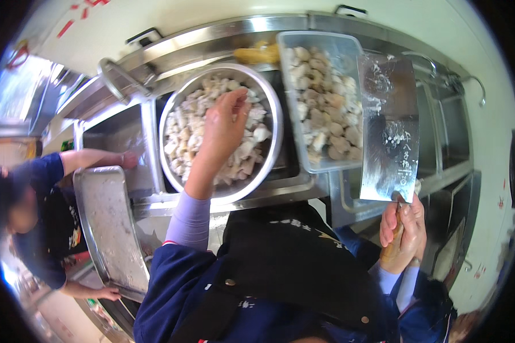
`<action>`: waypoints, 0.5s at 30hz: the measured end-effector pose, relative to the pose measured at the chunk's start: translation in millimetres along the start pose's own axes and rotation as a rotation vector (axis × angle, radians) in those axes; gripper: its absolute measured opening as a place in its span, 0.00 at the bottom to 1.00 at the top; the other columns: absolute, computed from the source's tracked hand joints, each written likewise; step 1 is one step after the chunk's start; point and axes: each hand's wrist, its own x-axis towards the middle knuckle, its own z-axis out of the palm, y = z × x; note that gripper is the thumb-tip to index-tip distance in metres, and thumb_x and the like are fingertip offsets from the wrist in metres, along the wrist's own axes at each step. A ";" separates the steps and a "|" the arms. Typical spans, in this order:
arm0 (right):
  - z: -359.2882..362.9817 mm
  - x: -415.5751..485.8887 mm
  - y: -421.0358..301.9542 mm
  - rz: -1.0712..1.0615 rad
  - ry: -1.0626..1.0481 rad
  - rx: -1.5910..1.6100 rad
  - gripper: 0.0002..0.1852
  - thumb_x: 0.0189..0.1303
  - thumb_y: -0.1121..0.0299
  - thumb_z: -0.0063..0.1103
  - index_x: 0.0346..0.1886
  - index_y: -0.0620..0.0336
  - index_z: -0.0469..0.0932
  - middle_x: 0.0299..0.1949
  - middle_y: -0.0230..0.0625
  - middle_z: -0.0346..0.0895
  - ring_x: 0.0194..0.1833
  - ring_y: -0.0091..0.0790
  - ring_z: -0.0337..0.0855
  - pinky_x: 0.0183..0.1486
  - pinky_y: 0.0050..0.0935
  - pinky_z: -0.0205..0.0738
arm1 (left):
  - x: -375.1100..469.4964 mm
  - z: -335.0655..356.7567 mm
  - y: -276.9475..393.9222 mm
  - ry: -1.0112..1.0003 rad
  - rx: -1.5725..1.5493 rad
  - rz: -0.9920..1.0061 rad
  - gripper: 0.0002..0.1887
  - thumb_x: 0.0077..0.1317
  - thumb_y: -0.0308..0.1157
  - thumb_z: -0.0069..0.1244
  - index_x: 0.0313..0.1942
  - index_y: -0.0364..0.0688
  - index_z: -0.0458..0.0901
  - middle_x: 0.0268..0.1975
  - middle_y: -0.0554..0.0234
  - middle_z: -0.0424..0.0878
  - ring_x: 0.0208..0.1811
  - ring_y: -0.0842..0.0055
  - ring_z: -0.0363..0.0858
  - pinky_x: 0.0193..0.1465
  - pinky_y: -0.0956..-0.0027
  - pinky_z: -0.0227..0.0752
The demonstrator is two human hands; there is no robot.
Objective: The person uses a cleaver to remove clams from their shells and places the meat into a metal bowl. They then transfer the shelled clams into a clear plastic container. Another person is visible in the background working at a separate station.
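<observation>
My left hand is over a large round metal bowl of chopped pale pieces, possibly mushroom. Its fingers are bent together; whether they pinch a piece is unclear. At the right, my right hand grips the wooden handle of a broad cleaver. Its wet blade points away from me, bears writing and has white bits stuck on it. The blade overlaps the right side of a clear plastic tub holding whole, pale, rounded pieces, likely mushrooms. Two lavender cuffs show by the right wrist; whose the second is, I cannot tell.
A co-worker at the left has one hand on a shallow metal tray and the other over a steel sink basin. A yellow bundle lies behind the bowl. Faucets and more basins line the steel counter.
</observation>
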 end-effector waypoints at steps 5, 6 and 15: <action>-23.6 -4.7 2.8 -0.070 0.024 0.077 0.19 0.64 0.64 0.53 0.52 0.67 0.69 0.19 0.35 0.64 0.12 0.23 0.62 0.11 0.18 0.56 | 11.4 75.8 39.6 -0.183 -0.059 0.497 0.12 0.61 0.23 0.51 0.46 0.35 0.78 0.43 0.51 0.80 0.45 0.61 0.80 0.50 0.63 0.75; -25.3 -5.8 4.0 -0.076 0.032 0.076 0.19 0.64 0.63 0.54 0.53 0.67 0.69 0.19 0.36 0.65 0.12 0.23 0.62 0.11 0.18 0.56 | 17.2 96.0 46.0 -0.333 0.121 0.521 0.12 0.59 0.23 0.51 0.45 0.35 0.77 0.43 0.52 0.79 0.47 0.60 0.78 0.50 0.62 0.74; -30.9 -17.2 5.0 -0.099 0.106 0.047 0.21 0.62 0.65 0.56 0.53 0.70 0.69 0.19 0.36 0.66 0.12 0.23 0.62 0.12 0.17 0.57 | 8.0 160.0 46.1 -0.576 0.856 0.628 0.13 0.57 0.28 0.49 0.43 0.37 0.78 0.44 0.57 0.77 0.50 0.65 0.76 0.47 0.61 0.72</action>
